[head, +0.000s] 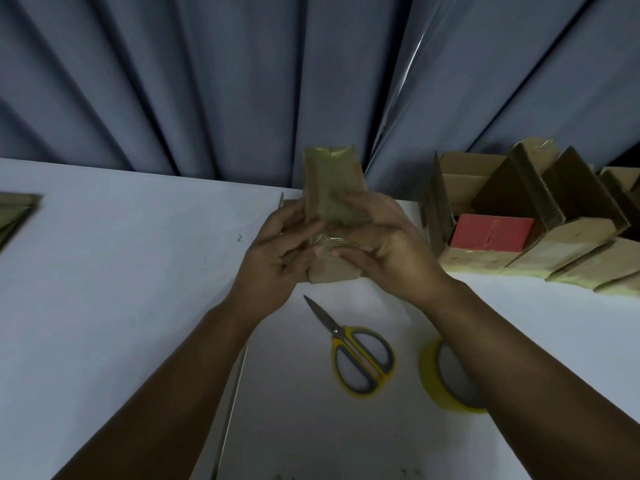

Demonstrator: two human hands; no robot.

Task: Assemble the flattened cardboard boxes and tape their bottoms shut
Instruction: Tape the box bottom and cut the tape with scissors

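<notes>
White table (104, 271), grey curtain (207, 81) (pleated), taped box (332, 181)

- Nothing can be read on the gripped box (332, 188).
- Right of the grip, a red block (491, 233) bears a faint pale mark, too blurred to read.
- No other text, label or number is legible.

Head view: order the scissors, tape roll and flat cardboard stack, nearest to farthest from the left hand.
1. Scissors, just below-right of the left hand holding the cardboard box.
2. Tape roll, farther off to the right.
3. Flat cardboard stack, at the far left edge.
</notes>
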